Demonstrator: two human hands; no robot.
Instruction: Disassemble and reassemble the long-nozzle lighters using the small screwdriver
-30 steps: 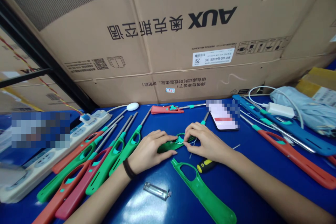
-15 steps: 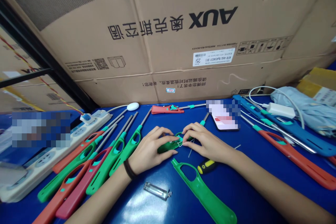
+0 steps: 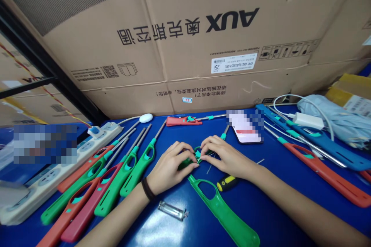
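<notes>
An opened green gas lighter point(image 3: 186, 163) lies under my fingers at the middle of the blue table, its metal tube pointing up to the right. My left hand point(image 3: 169, 166), with a dark band at the wrist, is closed around its handle. The fingertips of my right hand point(image 3: 224, 157) pinch at a thin pale wire beside the teal trigger point(image 3: 198, 154); the exact grip is partly hidden. Nearer me rests the loose green shell half point(image 3: 232, 216). A clear fuel tank point(image 3: 172, 210) sits to its left. Beside my right wrist is a yellow-and-black screwdriver point(image 3: 227, 182).
Several green, orange and red lighters point(image 3: 116, 183) lie at left along a white power strip point(image 3: 58, 173). A red lighter point(image 3: 182, 121) and a phone point(image 3: 246, 131) lie at the back. Blue and orange lighters point(image 3: 324, 170) are at right. A large carton point(image 3: 174, 58) stands behind.
My left hand has shifted slightly right, its thumb nearer the right fingertips. The right hand remains at the trigger area. The whole view has shifted slightly.
</notes>
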